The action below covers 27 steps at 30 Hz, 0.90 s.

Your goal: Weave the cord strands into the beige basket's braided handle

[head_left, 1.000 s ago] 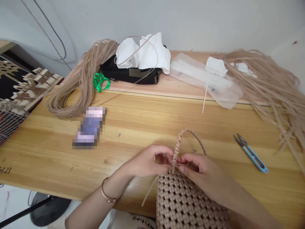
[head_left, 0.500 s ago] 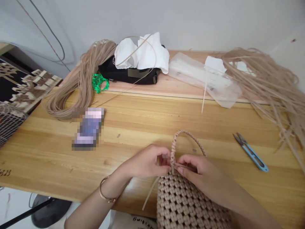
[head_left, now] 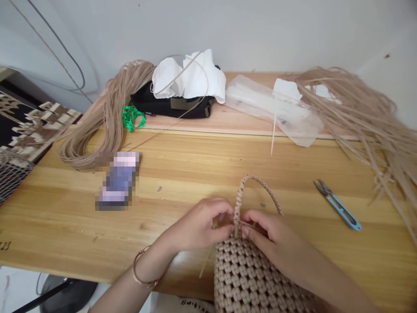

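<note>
A beige woven bag (head_left: 241, 274) stands at the lower middle, its braided handle (head_left: 239, 198) arching above the rim. At the base of the handle, my left hand (head_left: 208, 221) has its thumb and curled fingers closed on the left side. My right hand (head_left: 270, 230) is on the other side, pinching a thin beige strip (head_left: 246, 223) beside the handle between thumb and index finger. Below my left hand hangs a blurred loose strip end (head_left: 205, 263). The fingertips behind the handle are partly hidden.
Blue-handled thread snips (head_left: 340, 208) lie to the right. A blurred-out phone (head_left: 119, 180) is on the left. Along the back are a strip coil (head_left: 110, 108), green ties (head_left: 133, 118), a black pouch (head_left: 182, 108) under white paper, a plastic bag (head_left: 270, 106) and loose strips (head_left: 365, 108).
The strip end under my left hand has swung slightly right and blurs. My right hand has shifted slightly with the strip, less of which shows. The view has moved a little.
</note>
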Tool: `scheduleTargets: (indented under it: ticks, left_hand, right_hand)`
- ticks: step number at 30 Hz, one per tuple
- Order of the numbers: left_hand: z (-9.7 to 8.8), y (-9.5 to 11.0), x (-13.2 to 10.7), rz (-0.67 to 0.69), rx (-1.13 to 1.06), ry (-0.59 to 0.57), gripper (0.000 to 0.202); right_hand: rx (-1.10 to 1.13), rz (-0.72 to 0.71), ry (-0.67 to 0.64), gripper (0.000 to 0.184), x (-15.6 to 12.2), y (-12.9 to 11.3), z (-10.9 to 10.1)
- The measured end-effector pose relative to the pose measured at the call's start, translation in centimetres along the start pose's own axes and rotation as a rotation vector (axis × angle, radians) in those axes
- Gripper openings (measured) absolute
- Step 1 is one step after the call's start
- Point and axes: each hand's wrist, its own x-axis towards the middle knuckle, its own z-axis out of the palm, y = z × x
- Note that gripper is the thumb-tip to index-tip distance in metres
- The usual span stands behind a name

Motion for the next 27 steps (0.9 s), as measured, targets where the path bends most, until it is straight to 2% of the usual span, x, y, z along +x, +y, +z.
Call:
scheduleTargets:
  ticks: [7, 14, 23, 27]
  left_hand:
    - [-0.4, 1.6, -0.2, -0.025, 0.153, -0.03, 0.008]
    - [-0.1, 1.4, -0.3, -0.109, 0.163, -0.028, 0.012]
    - [-0.1, 1.6, -0.4, -0.116, 0.202, -0.02, 0.021]
    - [0.2, 1.7, -0.4, -0.156, 0.208, 0.001, 0.023]
  right_hand:
    - [-0.001, 0.03, 0.024, 0.015, 0.3, 0.2, 0.3]
    - [-0.026, 0.044, 0.036, 0.022, 0.8, 0.0, 0.2]
    - [0.038, 0.082, -0.01, 0.02, 1.4, 0.2, 0.3]
    - [0.032, 0.102, 0.037, 0.025, 1.7, 0.3, 0.8]
